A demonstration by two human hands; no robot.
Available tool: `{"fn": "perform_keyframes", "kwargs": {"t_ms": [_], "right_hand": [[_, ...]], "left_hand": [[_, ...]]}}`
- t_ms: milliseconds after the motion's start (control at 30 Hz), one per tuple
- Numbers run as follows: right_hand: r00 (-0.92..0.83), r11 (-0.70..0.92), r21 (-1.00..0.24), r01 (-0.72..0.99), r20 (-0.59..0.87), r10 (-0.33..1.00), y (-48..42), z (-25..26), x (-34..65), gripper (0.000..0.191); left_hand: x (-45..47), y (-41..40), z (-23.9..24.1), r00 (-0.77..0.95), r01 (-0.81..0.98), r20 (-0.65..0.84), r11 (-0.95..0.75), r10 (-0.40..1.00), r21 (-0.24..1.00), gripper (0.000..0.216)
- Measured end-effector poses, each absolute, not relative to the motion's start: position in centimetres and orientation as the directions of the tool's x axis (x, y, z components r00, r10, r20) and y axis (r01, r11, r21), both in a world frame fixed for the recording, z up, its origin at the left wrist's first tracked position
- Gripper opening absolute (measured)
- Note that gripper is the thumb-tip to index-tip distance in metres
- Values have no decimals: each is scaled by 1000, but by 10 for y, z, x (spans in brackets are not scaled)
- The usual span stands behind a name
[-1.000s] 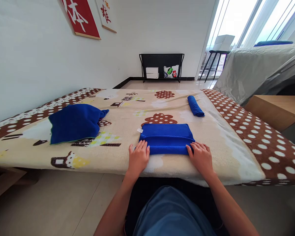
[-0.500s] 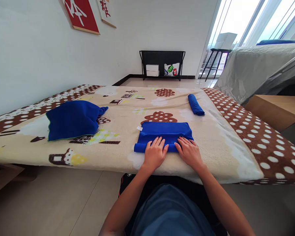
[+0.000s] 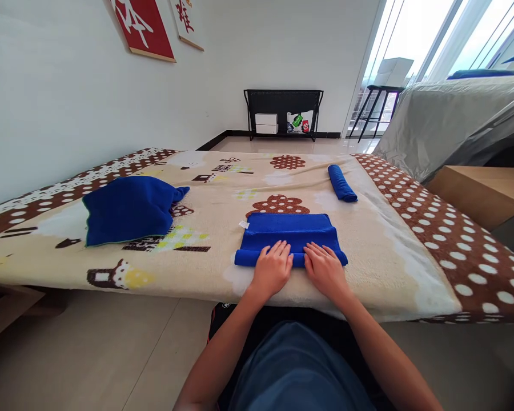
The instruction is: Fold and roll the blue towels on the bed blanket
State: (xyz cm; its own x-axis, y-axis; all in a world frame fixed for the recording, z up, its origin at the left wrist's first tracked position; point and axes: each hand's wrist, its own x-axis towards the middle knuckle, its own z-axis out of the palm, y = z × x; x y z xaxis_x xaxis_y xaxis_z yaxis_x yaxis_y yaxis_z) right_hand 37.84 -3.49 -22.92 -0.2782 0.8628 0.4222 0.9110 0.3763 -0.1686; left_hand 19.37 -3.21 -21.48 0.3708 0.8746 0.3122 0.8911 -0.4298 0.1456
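Observation:
A blue towel point(image 3: 289, 222) lies on the patterned blanket point(image 3: 223, 222) in front of me, its near edge rolled into a tube and its far part flat, with a white tag at the far left corner. My left hand point(image 3: 273, 266) rests on the rolled edge, fingers stretched forward over it. Beside it, my right hand point(image 3: 324, 268) lies on the same roll, a little to the right, fingers also extended. Neither hand is closed around the towel. The roll's right end sticks out past my right hand.
A crumpled blue towel point(image 3: 128, 210) lies at the left of the blanket. Toward the back right is a tightly rolled blue towel point(image 3: 341, 183). A wooden box point(image 3: 484, 185) stands beyond the right edge, and a black rack point(image 3: 283, 103) is against the far wall.
My right hand has shifted slightly left along the roll, toward my left hand. More of the roll's right end now shows. The other towels have stayed in place.

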Motion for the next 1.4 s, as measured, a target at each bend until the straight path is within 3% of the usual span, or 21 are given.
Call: {"fn": "perform_keyframes", "kwargs": {"t_ms": [133, 400, 600, 667, 833, 933, 1167, 1400], "right_hand": [[-301, 388, -198, 900, 359, 883, -25, -226, 359, 40], [-87, 146, -200, 969, 275, 957, -9, -229, 409, 44], [-34, 64, -94, 993, 295, 955, -16, -226, 406, 42], [-104, 144, -111, 983, 308, 946, -16, -223, 390, 40], [-369, 432, -225, 874, 273, 889, -5, -222, 356, 41], [-308, 375, -240, 895, 275, 911, 3, -225, 357, 41], [-114, 183, -256, 949, 262, 958, 9, -230, 399, 42], [-63, 156, -244, 957, 351, 934, -2, -240, 425, 42]], "left_hand": [[206, -22, -212, 449, 855, 262, -496, 854, 152, 46], [149, -21, -213, 91, 971, 281, -148, 955, 189, 47], [157, -29, -209, 4, 993, 333, -42, 943, 107, 48], [176, -28, -207, 35, 993, 321, -68, 946, 92, 48], [209, -16, -207, 316, 921, 238, -357, 918, 155, 47], [203, -7, -210, 303, 919, 244, -350, 921, 181, 46], [141, -6, -214, 60, 970, 266, -119, 962, 213, 48], [113, -26, -225, 12, 980, 446, -100, 895, 173, 45]]}}
